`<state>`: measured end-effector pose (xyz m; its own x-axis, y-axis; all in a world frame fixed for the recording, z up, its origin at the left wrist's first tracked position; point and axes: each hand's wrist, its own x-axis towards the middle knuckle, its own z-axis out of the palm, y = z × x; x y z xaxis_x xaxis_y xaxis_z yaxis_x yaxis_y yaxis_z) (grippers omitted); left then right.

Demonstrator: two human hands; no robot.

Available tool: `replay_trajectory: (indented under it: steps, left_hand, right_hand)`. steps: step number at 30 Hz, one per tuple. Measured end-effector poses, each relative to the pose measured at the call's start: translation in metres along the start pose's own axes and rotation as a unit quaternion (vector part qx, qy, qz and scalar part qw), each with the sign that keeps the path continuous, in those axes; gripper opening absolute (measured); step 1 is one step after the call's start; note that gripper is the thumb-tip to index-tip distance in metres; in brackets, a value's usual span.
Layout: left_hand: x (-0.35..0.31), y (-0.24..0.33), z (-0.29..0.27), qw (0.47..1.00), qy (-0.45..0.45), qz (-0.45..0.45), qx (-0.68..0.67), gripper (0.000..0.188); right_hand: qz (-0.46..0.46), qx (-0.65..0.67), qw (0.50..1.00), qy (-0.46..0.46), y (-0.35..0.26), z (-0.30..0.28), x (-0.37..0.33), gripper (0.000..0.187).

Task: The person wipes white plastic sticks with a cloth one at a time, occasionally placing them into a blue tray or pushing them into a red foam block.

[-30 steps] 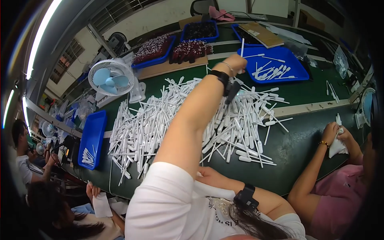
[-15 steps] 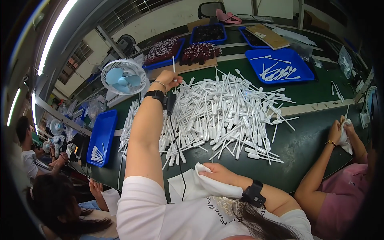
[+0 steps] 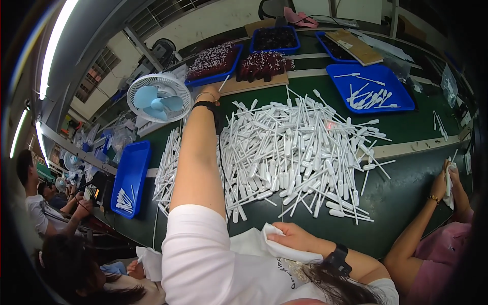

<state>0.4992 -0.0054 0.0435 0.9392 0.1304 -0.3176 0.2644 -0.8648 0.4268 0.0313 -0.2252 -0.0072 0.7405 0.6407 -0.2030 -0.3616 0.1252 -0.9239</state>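
Observation:
My left hand (image 3: 209,93) is stretched far forward, beyond the left part of a big heap of white plastic transfer pipettes (image 3: 290,147). It is closed on a single white pipette (image 3: 224,82), whose thin end sticks up past the fingers. Most of those fingers are hidden behind the wrist. Close to my body, my right hand (image 3: 294,237) grips a white cloth (image 3: 249,241), part of which hangs down to the left. The cloth lies just below the near edge of the heap.
A small fan (image 3: 158,99) stands left of my left arm. Blue trays (image 3: 137,165) (image 3: 375,101) hold some pipettes. Farther back are heaps of dark red, white-tipped pieces (image 3: 264,65). Co-workers sit on both sides; one person's hands (image 3: 441,185) at right hold a cloth.
My left hand has reached farther forward with the pipette, which now tilts to the right. My right hand still holds the cloth. The whole view has shifted slightly.

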Motion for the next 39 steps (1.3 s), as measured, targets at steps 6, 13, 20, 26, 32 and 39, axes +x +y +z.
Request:
replay_trajectory:
  steps: [6, 13, 20, 26, 32, 39]
  left_hand:
    - [0.03, -0.007, -0.004, 0.977, 0.046, 0.022, 0.209, 0.023]
    - [-0.009, 0.015, 0.012, 0.98, 0.036, 0.029, 0.191, 0.036]
    - [-0.016, 0.024, 0.004, 0.992, 0.006, 0.076, 0.104, 0.037]
    - [-0.047, 0.025, -0.019, 0.987, 0.01, 0.118, 0.104, 0.037]
    - [-0.124, 0.042, -0.037, 0.986, -0.022, 0.164, -0.028, 0.029]
    - [-0.28, 0.037, -0.028, 0.954, -0.071, 0.275, -0.099, 0.017]
  right_hand:
    - [0.048, 0.063, 0.997, -0.019, -0.007, -0.003, 0.003, 0.02]
    - [0.064, 0.096, 0.993, -0.013, -0.01, -0.009, 0.002, 0.022]
    - [0.067, 0.103, 0.992, -0.019, -0.007, -0.008, 0.001, 0.024]
    - [0.041, 0.122, 0.992, -0.011, 0.001, -0.005, 0.007, 0.023]
    - [0.026, 0.162, 0.986, 0.006, -0.002, -0.003, 0.002, 0.022]
    - [0.027, 0.211, 0.976, 0.039, 0.002, -0.005, -0.004, 0.025]
